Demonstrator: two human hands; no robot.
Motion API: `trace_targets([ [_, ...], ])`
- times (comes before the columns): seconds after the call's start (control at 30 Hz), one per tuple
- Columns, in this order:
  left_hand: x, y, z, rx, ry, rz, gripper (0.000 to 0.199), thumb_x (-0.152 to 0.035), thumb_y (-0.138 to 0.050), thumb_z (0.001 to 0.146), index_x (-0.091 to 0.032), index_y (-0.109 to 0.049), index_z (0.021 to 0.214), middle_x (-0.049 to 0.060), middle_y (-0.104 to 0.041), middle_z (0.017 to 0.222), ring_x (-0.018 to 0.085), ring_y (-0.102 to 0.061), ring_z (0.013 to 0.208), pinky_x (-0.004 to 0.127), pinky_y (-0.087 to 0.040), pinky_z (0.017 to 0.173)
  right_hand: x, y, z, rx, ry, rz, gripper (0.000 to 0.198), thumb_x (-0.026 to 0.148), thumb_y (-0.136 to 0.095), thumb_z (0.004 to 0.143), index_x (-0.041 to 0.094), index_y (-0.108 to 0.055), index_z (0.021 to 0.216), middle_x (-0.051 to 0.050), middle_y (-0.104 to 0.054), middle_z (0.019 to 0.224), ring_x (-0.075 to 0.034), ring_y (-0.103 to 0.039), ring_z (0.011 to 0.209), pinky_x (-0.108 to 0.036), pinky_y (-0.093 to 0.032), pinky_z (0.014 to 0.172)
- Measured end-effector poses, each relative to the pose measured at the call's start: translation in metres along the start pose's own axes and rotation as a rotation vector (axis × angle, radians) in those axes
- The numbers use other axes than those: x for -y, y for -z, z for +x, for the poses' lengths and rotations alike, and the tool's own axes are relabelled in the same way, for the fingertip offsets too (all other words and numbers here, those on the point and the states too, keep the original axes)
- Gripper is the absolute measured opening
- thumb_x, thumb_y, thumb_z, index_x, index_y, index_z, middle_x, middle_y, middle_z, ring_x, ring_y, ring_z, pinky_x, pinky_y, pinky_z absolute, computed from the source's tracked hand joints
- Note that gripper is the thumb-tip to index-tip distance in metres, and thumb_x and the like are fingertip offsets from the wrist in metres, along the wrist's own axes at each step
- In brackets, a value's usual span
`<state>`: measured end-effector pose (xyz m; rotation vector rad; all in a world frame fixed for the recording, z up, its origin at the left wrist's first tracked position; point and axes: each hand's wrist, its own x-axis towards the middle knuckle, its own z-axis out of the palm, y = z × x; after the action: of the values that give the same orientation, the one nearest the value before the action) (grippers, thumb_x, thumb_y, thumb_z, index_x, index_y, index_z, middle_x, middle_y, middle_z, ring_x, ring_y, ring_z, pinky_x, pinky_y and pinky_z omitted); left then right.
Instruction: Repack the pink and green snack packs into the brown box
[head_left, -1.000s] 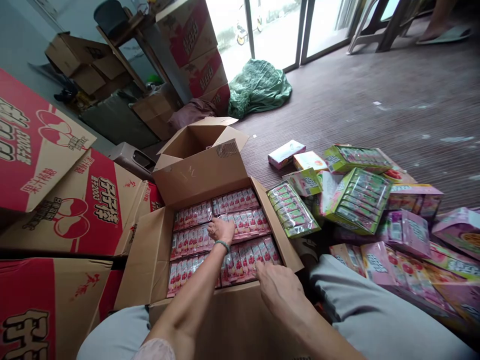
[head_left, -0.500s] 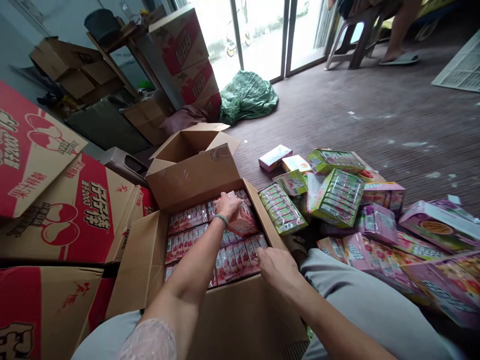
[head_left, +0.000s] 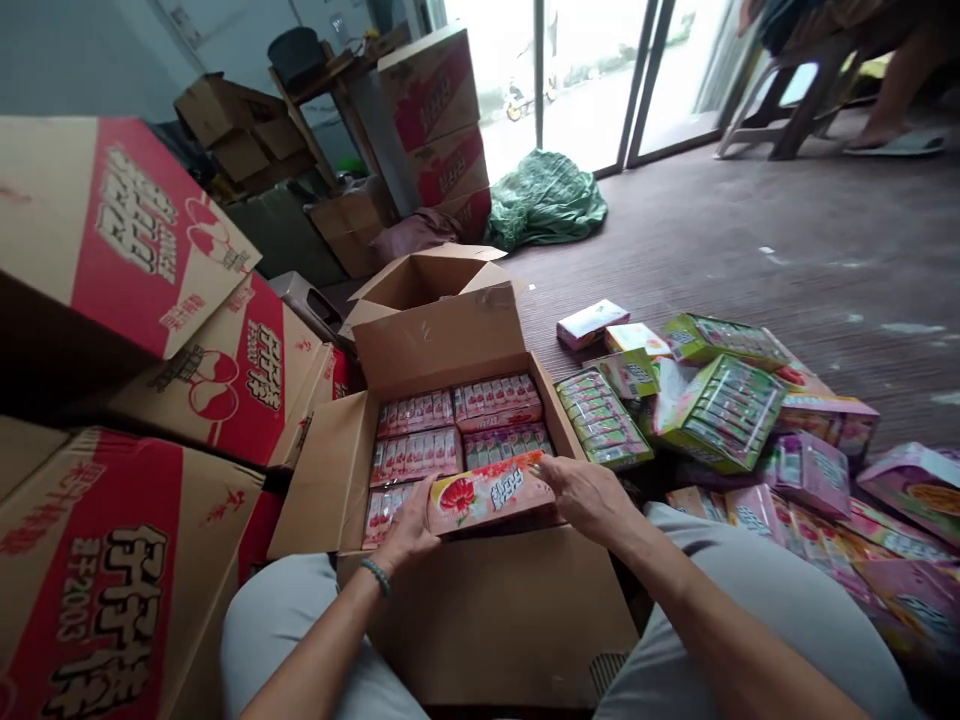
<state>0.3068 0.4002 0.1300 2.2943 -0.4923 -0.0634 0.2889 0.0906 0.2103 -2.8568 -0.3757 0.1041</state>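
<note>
Between my knees stands an open cardboard carton [head_left: 517, 600] with its flaps folded out. Rows of pink candy packs [head_left: 416, 455] in clear wrap fill it, and one pack with purple and green [head_left: 510, 445] shows among them. A pink candy box [head_left: 487, 490] with a red fruit picture is tilted up at the carton's near side. My left hand [head_left: 409, 525], a beaded bracelet on its wrist, grips the box's left end. My right hand [head_left: 589, 495] has its fingers closed on the right end. The box's underside is hidden.
Printed red and tan cartons [head_left: 225, 370] are stacked at my left. A second open carton [head_left: 420, 280] stands behind mine. Loose green candy boxes [head_left: 720, 410] and purple ones [head_left: 810, 470] are heaped at my right. Farther back are a green sack [head_left: 551, 200] and a seated person's foot [head_left: 892, 140].
My left hand has come back from the carton's far right corner to the near side. Both hands now hold the pink candy box there. The view has swung left.
</note>
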Motion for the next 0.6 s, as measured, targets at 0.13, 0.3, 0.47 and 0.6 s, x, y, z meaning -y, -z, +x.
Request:
trace_targets([
  [0.13,0.013,-0.019,-0.005,-0.099,-0.008,-0.044,0.088,-0.021,-0.073,0.056,-0.019,-0.033,0.134,0.014,-0.042,0.131,0.031,-0.041,0.126,0.050,-0.033,0.111,0.039,-0.015,0.018,0.076,0.177,-0.113,0.024,0.016,-0.036,0.091,0.019,-0.060,0.092,-0.005,-0.068,0.083,-0.017,-0.062,0.077,-0.027,-0.030,0.062],
  [0.3,0.011,-0.026,0.000,-0.110,0.062,-0.108,0.093,-0.036,-0.082,0.053,-0.019,-0.034,0.132,0.012,-0.045,0.126,0.029,-0.047,0.118,0.047,-0.040,0.104,0.103,-0.028,0.045,0.223,0.277,-0.220,0.028,0.012,-0.038,0.088,0.017,-0.062,0.100,-0.009,-0.069,0.089,-0.018,-0.064,0.079,-0.026,-0.037,0.065],
  [0.47,0.012,-0.030,-0.004,-0.164,0.067,-0.102,0.061,-0.029,-0.068,0.070,-0.020,-0.042,0.124,0.010,-0.051,0.116,0.025,-0.052,0.109,0.044,-0.045,0.097,0.149,-0.039,0.065,0.379,0.299,-0.322,0.029,0.010,-0.038,0.088,0.012,-0.067,0.093,-0.012,-0.070,0.090,-0.022,-0.066,0.082,-0.027,-0.042,0.068],
  [0.6,0.010,-0.028,-0.004,-0.150,0.059,-0.111,0.051,-0.032,-0.068,0.071,-0.020,-0.046,0.116,0.009,-0.052,0.109,0.023,-0.055,0.097,0.041,-0.049,0.088,0.151,-0.032,0.064,0.408,0.280,-0.403,0.031,0.010,-0.037,0.089,0.012,-0.067,0.100,-0.015,-0.070,0.094,-0.023,-0.066,0.087,-0.027,-0.045,0.069],
])
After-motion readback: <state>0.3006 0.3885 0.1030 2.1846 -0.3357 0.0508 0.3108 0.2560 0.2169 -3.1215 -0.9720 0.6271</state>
